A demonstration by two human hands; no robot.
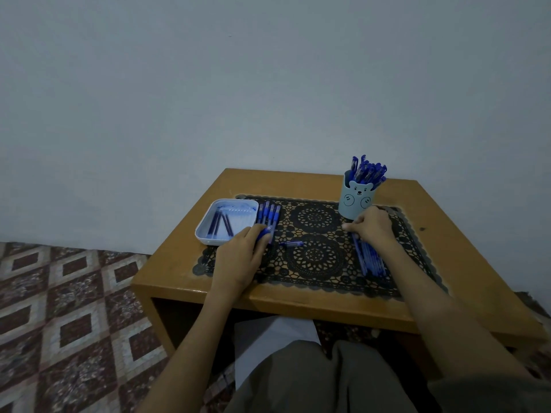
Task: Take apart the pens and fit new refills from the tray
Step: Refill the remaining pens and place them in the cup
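A white tray point(205, 231) at the table's left holds a few blue refills point(220, 223). Beside it lies a row of several blue pens point(269, 214) on the black lace mat point(316, 254). My left hand point(241, 257) rests on the near end of that row, its fingers curled round a blue pen point(264, 233). My right hand point(371, 225) lies on the far end of a bundle of thin blue refills point(369, 257) at the mat's right, fingers curled on them. A small blue pen part point(291, 243) lies loose mid-mat.
A light blue bear-faced cup point(356, 201) full of blue pens stands at the back right, just behind my right hand. The low wooden table point(298, 299) stands against a plain wall. Patterned floor lies to the left; my knees are under the table's front edge.
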